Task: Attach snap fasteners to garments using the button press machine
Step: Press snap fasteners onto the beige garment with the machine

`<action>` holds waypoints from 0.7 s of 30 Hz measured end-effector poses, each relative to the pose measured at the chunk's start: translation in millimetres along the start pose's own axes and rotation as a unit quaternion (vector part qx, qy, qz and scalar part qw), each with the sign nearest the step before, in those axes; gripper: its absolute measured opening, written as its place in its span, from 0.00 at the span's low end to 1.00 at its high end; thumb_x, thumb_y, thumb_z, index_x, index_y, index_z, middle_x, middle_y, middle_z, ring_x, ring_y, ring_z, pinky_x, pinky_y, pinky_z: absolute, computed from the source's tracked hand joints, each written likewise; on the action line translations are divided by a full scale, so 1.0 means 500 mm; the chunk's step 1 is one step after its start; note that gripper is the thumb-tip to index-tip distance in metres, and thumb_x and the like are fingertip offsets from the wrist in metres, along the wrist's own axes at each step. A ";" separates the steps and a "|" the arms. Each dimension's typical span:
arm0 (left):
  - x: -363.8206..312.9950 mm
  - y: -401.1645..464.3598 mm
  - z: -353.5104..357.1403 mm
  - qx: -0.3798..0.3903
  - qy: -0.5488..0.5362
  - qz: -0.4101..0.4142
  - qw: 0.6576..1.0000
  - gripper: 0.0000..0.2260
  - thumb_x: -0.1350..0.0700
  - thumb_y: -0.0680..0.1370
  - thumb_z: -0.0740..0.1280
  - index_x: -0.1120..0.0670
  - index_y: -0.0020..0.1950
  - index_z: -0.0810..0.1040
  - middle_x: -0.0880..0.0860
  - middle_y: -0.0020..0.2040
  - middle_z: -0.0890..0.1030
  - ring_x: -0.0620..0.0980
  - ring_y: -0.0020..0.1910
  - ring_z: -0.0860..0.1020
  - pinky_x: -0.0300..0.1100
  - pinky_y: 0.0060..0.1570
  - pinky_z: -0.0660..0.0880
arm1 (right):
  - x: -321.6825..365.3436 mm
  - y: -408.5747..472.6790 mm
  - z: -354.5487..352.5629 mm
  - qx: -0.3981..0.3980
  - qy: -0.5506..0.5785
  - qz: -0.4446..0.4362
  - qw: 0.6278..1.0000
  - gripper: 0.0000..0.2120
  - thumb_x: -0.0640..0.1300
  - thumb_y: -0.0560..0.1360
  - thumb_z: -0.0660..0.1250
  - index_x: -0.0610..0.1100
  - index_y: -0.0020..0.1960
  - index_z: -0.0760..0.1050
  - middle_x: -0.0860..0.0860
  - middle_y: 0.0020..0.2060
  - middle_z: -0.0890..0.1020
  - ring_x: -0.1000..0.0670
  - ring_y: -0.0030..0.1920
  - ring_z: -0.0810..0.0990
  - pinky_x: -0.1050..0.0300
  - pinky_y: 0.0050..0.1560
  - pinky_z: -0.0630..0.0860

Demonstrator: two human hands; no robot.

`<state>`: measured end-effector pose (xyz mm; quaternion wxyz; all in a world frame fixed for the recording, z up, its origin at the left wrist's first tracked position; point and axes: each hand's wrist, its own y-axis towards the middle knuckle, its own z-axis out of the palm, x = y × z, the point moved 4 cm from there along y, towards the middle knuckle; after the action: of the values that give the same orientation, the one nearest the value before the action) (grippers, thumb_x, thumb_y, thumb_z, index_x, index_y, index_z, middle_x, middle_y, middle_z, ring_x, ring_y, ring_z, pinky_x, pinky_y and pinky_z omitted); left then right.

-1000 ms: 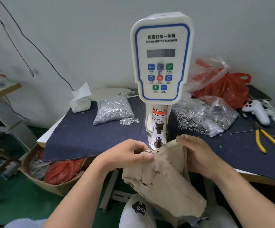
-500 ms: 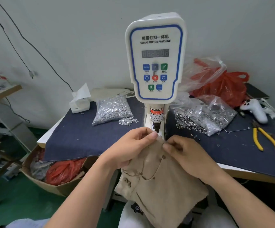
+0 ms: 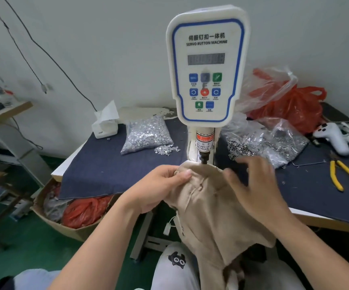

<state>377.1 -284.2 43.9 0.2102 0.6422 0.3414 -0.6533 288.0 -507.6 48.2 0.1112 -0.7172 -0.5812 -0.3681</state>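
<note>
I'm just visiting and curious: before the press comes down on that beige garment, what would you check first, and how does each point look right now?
1. Beige garment under the press head: ok, its top edge sits there.
2. Left hand steadying the cloth: ok, it pinches the fabric.
3. Right hand clear of the press head: cannot tell, it is blurred and nearby.
4. Fasteners to hand: ok, bag of silver fasteners lies on the table.
5. Fastener loaded under the cloth: cannot tell, hidden.
</note>
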 end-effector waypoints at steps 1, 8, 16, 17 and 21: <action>-0.015 0.007 0.010 0.012 0.008 0.006 1.000 0.19 0.44 0.82 0.70 0.60 0.59 0.84 0.64 0.58 0.86 0.57 0.53 0.84 0.55 0.57 0.79 | 0.023 -0.011 0.010 0.025 -0.016 -0.050 0.998 0.28 0.71 0.73 0.62 0.53 0.64 0.73 0.56 0.58 0.75 0.52 0.60 0.70 0.49 0.60 0.67; -0.030 0.017 0.018 0.013 0.166 0.035 0.985 0.22 0.37 0.80 0.71 0.57 0.53 0.82 0.46 0.41 0.80 0.45 0.39 0.77 0.41 0.41 0.74 | 0.031 -0.001 0.017 0.115 0.155 -0.063 0.979 0.13 0.50 0.79 0.71 0.45 0.40 0.74 0.58 0.31 0.74 0.60 0.33 0.69 0.62 0.35 0.65; 0.082 -0.025 -0.002 0.121 0.114 -0.065 0.984 0.16 0.46 0.85 0.66 0.54 0.67 0.82 0.53 0.63 0.85 0.52 0.62 0.83 0.54 0.69 0.76 | -0.053 0.002 -0.026 0.105 0.520 0.186 0.827 0.12 0.46 0.76 0.66 0.43 0.45 0.88 0.46 0.42 0.88 0.52 0.39 0.87 0.64 0.37 0.81; 0.079 -0.026 -0.005 0.110 0.089 -0.068 0.988 0.15 0.45 0.85 0.66 0.52 0.67 0.82 0.52 0.63 0.85 0.50 0.61 0.83 0.52 0.67 0.78 | -0.064 0.006 -0.030 0.086 0.508 0.201 0.833 0.12 0.44 0.79 0.66 0.42 0.45 0.87 0.47 0.41 0.88 0.54 0.38 0.87 0.66 0.36 0.80; 0.072 -0.024 -0.015 0.144 0.296 -0.108 0.938 0.21 0.30 0.76 0.71 0.43 0.58 0.85 0.44 0.57 0.87 0.46 0.57 0.84 0.52 0.66 0.78 | -0.102 0.026 -0.055 0.014 0.480 0.227 0.847 0.07 0.42 0.81 0.67 0.43 0.49 0.83 0.53 0.37 0.88 0.58 0.36 0.85 0.69 0.34 0.78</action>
<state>370.8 -264.7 11.1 -0.0667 0.7890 0.3581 -0.4948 286.4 -566.3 37.6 0.4671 -0.5612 -0.2810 -0.6229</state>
